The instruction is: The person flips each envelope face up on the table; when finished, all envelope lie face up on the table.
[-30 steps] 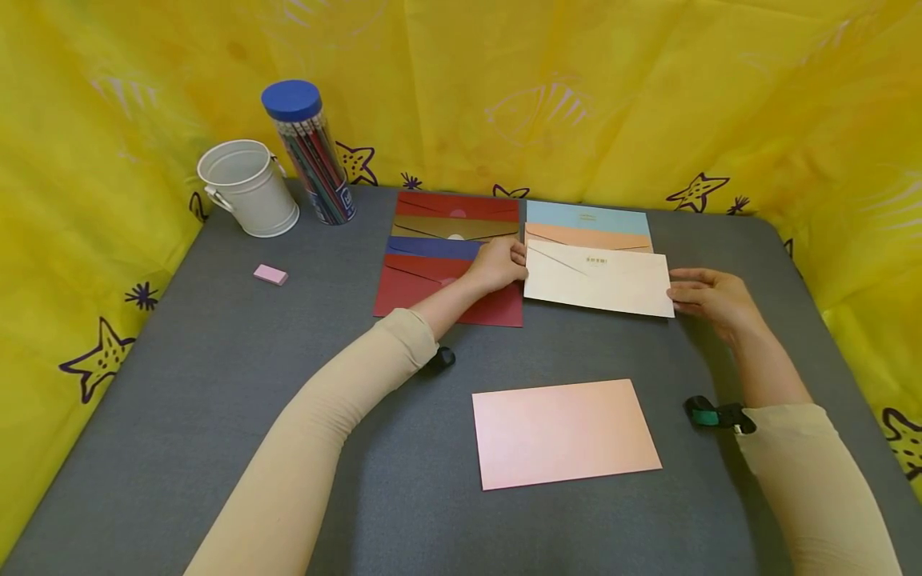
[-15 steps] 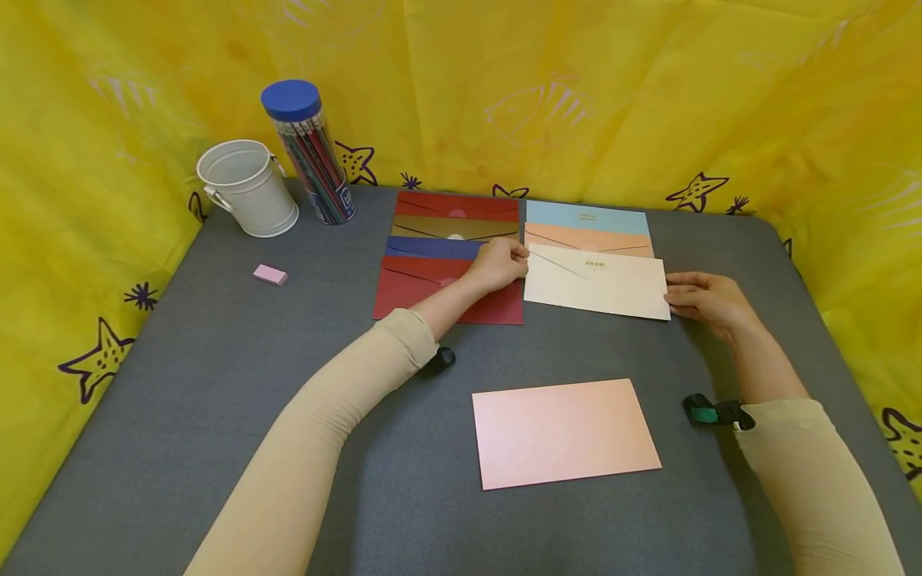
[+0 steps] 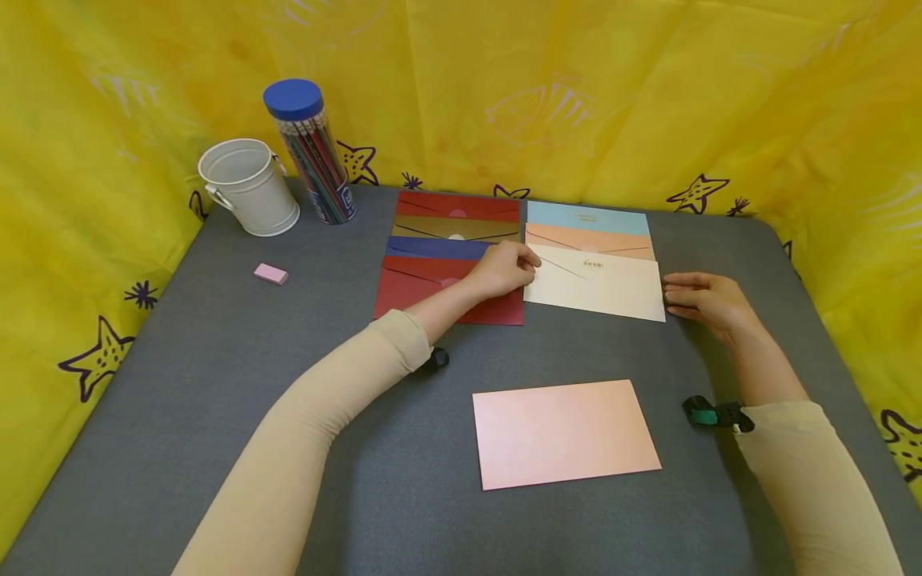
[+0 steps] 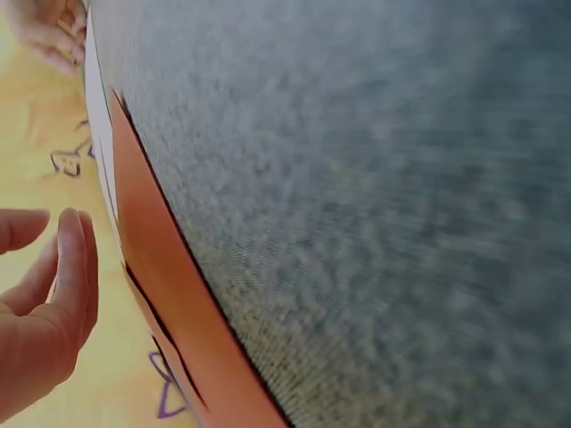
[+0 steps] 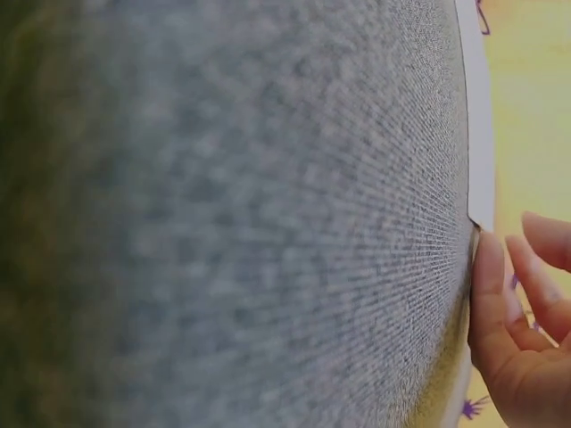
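A cream envelope (image 3: 612, 288) lies at the front of the right column, overlapping a peach envelope (image 3: 627, 242) and a light blue envelope (image 3: 562, 214) behind it. My left hand (image 3: 504, 270) is over the cream envelope's left end; in the left wrist view its thumb and fingers (image 4: 67, 276) stand apart with nothing between them. At the right end, my right hand (image 3: 709, 302) has its fingers beside the edge, and in the right wrist view a fingertip (image 5: 488, 259) is down by the envelope's corner. Under my left wrist lies a red envelope (image 3: 410, 292).
Behind the red envelope are blue (image 3: 432, 248), gold (image 3: 425, 228) and dark red envelopes (image 3: 425, 204), overlapping. A pink envelope (image 3: 565, 436) lies nearer me. A white bucket (image 3: 252, 196), a tube of pencils (image 3: 317, 160) and a pink eraser (image 3: 270, 274) are at left.
The cream envelope has slid slightly left and now lies flatter. My left hand has moved right, over its left end, and its fingers have come off the edge. My right hand has shifted a little left.
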Demonstrator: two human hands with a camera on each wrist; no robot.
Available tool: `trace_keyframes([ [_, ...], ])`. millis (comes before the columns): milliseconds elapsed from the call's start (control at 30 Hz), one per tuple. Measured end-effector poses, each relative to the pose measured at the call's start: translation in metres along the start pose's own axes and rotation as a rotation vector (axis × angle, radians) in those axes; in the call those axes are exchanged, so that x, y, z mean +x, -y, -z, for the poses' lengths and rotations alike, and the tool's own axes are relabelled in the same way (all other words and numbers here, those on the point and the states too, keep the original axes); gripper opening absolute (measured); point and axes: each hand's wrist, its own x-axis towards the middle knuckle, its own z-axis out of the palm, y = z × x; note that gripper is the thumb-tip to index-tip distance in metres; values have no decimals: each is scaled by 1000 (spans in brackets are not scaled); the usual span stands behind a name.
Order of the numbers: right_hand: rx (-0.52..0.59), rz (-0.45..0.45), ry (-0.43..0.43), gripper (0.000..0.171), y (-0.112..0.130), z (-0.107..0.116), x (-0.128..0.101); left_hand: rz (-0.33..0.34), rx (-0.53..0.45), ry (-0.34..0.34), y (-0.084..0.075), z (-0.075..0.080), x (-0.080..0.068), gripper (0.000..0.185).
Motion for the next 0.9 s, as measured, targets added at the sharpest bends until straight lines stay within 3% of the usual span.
trace_keyframes([
  [200, -77, 56, 26, 43, -1, -3, -4, -105, 95, 131, -12, -8, -13, 27],
  [367, -153, 111, 90, 50, 2, -13, -11, -165, 135, 245, -15, -16, -23, 25],
  [667, -336, 192, 309, 42, 8, -39, -22, -280, 200, 487, -17, -37, -38, 28],
  [900, -492, 266, 438, 32, 12, -61, -26, -339, 350, 595, -26, -54, -46, 42],
])
